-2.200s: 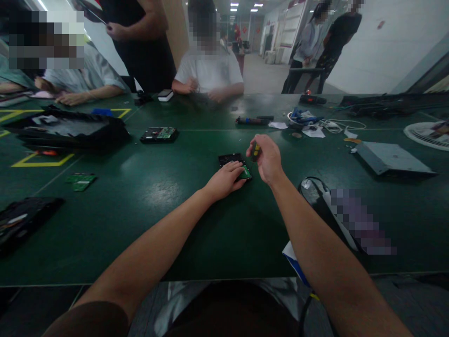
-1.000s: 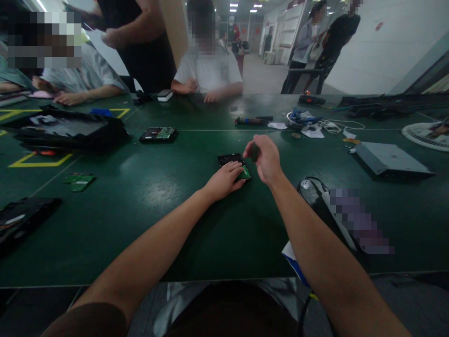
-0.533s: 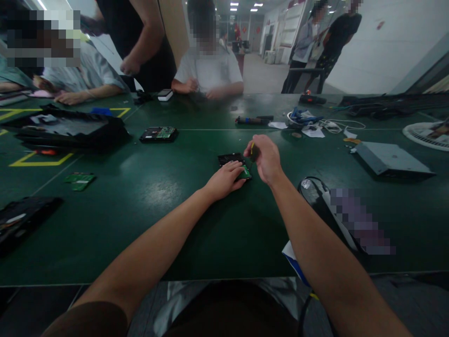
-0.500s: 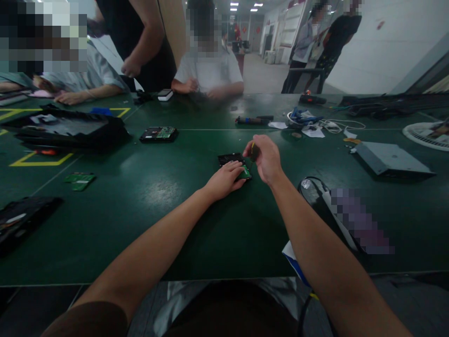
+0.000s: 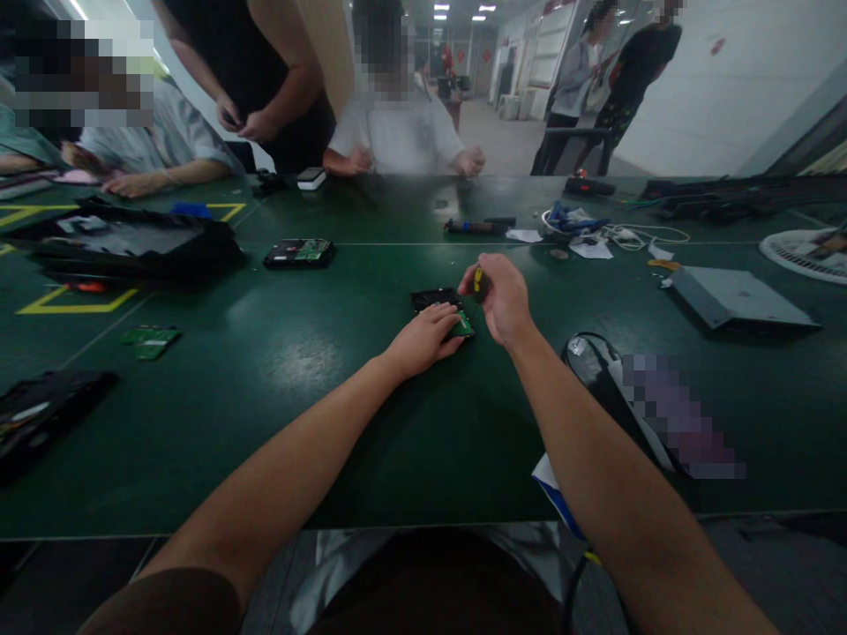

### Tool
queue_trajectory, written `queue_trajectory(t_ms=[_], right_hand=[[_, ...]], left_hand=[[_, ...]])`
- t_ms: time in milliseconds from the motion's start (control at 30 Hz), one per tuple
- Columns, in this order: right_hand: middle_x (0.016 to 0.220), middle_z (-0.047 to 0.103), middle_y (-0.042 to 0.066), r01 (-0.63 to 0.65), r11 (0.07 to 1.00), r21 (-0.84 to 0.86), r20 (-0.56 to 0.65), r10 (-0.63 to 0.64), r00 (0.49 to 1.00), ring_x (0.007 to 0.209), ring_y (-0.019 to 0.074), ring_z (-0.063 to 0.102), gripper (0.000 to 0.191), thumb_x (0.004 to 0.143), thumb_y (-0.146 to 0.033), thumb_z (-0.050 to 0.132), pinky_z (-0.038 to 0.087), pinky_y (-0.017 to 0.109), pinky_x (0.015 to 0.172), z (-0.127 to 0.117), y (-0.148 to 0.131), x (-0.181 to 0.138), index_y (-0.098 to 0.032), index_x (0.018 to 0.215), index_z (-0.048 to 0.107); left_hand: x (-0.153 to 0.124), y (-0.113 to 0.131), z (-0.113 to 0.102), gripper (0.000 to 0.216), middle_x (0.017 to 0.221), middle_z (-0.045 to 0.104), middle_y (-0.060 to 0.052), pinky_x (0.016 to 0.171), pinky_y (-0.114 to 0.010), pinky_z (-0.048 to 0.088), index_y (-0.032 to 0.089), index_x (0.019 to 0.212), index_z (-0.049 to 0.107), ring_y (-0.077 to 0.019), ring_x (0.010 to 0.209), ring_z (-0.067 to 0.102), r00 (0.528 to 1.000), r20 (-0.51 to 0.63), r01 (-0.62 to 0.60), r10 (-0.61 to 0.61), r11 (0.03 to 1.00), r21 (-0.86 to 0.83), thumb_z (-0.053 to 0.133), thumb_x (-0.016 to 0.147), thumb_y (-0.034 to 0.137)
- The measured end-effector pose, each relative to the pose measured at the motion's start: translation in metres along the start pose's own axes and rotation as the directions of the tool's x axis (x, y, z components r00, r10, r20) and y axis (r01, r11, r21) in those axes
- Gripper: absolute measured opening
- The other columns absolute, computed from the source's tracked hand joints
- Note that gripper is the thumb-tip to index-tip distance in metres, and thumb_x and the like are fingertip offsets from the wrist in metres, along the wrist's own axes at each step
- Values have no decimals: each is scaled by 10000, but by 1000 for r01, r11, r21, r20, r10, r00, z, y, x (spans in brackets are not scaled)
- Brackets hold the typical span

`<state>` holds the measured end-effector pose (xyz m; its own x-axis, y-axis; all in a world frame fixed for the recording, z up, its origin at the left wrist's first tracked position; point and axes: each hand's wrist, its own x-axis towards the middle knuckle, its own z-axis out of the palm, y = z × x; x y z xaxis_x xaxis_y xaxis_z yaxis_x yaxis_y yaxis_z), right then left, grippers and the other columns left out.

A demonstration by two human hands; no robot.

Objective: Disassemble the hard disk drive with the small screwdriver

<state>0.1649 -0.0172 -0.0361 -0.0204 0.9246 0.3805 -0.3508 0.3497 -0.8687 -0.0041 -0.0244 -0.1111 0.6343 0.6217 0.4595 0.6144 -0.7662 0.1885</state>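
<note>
Hands are shifting along the green table (image 5: 198,379): the standing co-worker (image 5: 228,53) in black is now bringing both hands together, the seated co-worker (image 5: 403,141) in white is holding one hand out sideways, and on the near side a screwdriver-like handle (image 5: 478,280) is showing a broader yellow patch than half a second ago. Starting from the left, a black housing (image 5: 125,238) and a loose circuit board (image 5: 151,340) are lying well apart from the hands, and a similar boxy unit (image 5: 300,253) is resting farther along. Next, the left hand (image 5: 430,328) is covering what looks like a hard drive (image 5: 433,298), its fingers pressing together on top and its thumb bracing the near edge. That drive is sitting on the table, its green board (image 5: 464,325) peeking out past the fingers. Just beside it, the right hand (image 5: 503,295) is pinching the handle between thumb and curled fingers; whether the tip is touching anything, I cannot tell. Farther right, a metal box (image 5: 747,298) is resting alone. Leaning the tool could be sending its tip skidding across the board or into those close fingertips; a slackening left hand could be letting the drive twist.
</note>
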Motion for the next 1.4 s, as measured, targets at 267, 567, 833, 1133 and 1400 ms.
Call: queue_trajectory(t_ms=[267,567,833,1133,1400], right_hand=[[691,565,-18,-39,999,11,1,39,999,593,119,540,525,912,-743,514,466,288,583,-2,0,2,-243,818,642],[731,623,-37,-35,999,17,-21,35,999,608,123,578,389,844,-637,696,517,295,642,2,-2,-2,-264,850,584],[654,552,-23,-83,996,-15,-2,82,997,565,120,541,527,879,-760,557,461,292,567,2,-5,0,-248,784,637],[684,602,-30,-65,998,15,-4,65,998,577,122,550,441,864,-693,642,487,292,593,3,-3,-2,-256,823,593],[654,548,-22,-69,998,-5,17,69,997,570,120,544,546,890,-770,525,474,293,580,2,-4,0,-249,774,639]], left_hand=[[1,0,0,394,1462,590,-202,1241,-495,370,123,1297,605,-294,1448,500,1000,9,3,-3,1000,-8,572,1016,397],[0,1,-1,382,1479,587,-178,1231,-529,379,157,1305,600,-295,1442,508,1000,13,15,-15,1000,-11,577,1011,400],[1,0,-1,365,1472,593,-175,1233,-523,378,158,1281,610,-292,1447,502,1000,20,16,-15,1000,-16,575,1011,401],[0,3,-3,368,1456,604,-180,1227,-512,388,146,1290,607,-290,1426,526,1000,2,7,-7,1000,-7,582,1011,384],[0,1,-2,369,1484,580,-181,1232,-526,376,157,1292,606,-292,1445,504,1000,17,21,-21,1000,-12,581,1010,393]])
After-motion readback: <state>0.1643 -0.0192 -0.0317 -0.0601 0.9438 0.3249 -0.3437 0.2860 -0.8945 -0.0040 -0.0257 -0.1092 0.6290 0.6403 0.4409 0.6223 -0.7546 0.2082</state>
